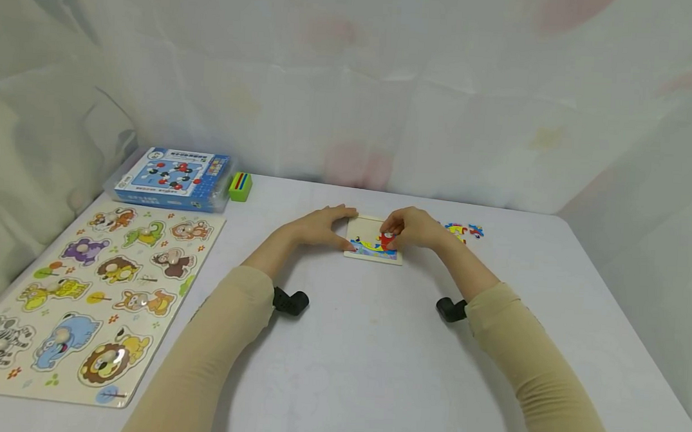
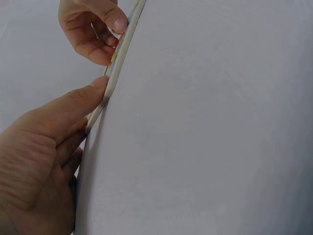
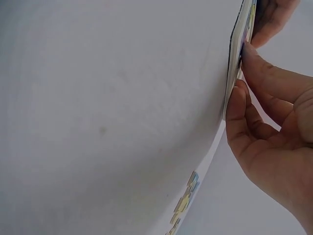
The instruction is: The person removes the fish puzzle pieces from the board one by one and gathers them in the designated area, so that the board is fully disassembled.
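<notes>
A small wooden puzzle board [image 1: 364, 228] lies on the table with colourful pieces in its lower part. My left hand [image 1: 321, 226] rests at its left side, thumb on the near left corner and fingers reaching to the far corner. In the left wrist view, that thumb [image 2: 80, 102] lies straight against the board's edge. My right hand [image 1: 416, 228] pinches a red puzzle piece [image 1: 387, 241] over the right part of the board, its fingertips partly covering the piece. In the right wrist view, the right thumb [image 3: 266, 73] meets the board's surface.
Loose puzzle pieces [image 1: 459, 231] lie right of the board, partly behind my right wrist. A large animal peg puzzle [image 1: 170, 269] covers the table's left side. Behind it are a blue boxed set [image 1: 170, 176] and a green block [image 1: 239, 187]. A white curtain hangs along the back.
</notes>
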Action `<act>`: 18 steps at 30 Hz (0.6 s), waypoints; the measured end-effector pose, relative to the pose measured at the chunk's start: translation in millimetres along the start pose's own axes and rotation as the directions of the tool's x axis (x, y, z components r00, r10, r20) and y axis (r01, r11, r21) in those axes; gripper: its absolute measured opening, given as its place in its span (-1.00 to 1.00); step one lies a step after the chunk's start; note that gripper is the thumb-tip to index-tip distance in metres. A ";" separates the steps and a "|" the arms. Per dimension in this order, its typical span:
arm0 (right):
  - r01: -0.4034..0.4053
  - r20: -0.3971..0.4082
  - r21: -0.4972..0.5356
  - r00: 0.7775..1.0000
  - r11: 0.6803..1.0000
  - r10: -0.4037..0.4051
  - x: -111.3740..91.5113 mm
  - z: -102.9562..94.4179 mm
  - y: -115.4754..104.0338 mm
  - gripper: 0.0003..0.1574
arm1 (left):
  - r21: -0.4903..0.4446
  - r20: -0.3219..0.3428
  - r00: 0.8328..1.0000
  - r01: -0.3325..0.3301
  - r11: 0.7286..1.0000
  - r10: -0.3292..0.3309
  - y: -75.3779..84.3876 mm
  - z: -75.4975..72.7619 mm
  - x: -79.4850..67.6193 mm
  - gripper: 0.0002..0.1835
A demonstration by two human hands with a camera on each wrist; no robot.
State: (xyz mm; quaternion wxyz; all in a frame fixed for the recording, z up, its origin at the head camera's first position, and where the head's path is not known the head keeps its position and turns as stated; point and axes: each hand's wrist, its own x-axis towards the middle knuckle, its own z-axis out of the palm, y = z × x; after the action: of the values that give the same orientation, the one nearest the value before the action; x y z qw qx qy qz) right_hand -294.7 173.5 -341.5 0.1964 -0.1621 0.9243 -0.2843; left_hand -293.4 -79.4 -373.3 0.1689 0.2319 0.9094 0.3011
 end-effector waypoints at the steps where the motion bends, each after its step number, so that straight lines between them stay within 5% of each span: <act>1: -0.002 0.000 0.002 1.000 1.000 0.002 0.1 0.1 -0.2 -0.62 | 0.001 0.000 1.000 0.000 1.000 0.000 0.2 -0.1 0.0 -0.07; 18: 0.046 -0.031 -0.014 0.998 0.999 -0.046 -2.5 1.3 -2.8 -0.61 | -0.004 -0.001 1.000 0.010 1.000 -0.010 0.0 0.4 0.8 -0.07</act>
State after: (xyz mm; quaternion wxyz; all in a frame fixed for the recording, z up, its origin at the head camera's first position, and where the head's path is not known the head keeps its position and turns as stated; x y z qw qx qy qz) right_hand -291.4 171.8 -340.2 0.1743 -0.1801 0.9251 -0.2852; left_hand -293.9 -78.8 -373.8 0.1703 0.2267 0.9101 0.3021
